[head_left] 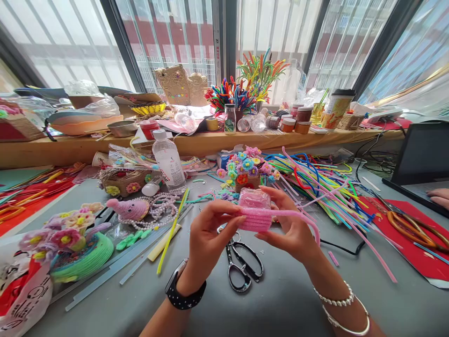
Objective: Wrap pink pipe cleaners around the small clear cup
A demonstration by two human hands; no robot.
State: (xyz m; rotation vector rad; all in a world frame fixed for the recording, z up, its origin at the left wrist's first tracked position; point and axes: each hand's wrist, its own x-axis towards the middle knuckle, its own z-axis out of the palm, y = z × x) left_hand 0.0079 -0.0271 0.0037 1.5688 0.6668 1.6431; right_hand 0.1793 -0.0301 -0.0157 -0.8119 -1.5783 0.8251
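Between my hands is a small clear plastic container (pixel 255 198), its lower part wrapped in rows of pink pipe cleaner (pixel 257 222). My left hand (pixel 209 230) is closed, pinching the pipe cleaner against the container's left side. My right hand (pixel 293 230) grips the container from the right, fingers at its upper edge and thumb below. The free end of the pipe cleaner runs right and droops over my right hand. Black-handled scissors (pixel 242 267) lie on the grey table (pixel 280 299) beneath my hands. A short pink offcut (pixel 333 258) rests to the right.
Loose pipe cleaners (pixel 315 187) pile up at the right, beside orange-handled scissors (pixel 410 227). A flower basket (pixel 247 180) stands behind my hands. Leftward are a water bottle (pixel 167 161), bead strings (pixel 163 210) and a green flower pot (pixel 84 257). Another person's hand (pixel 440 196) rests at a laptop (pixel 421 159).
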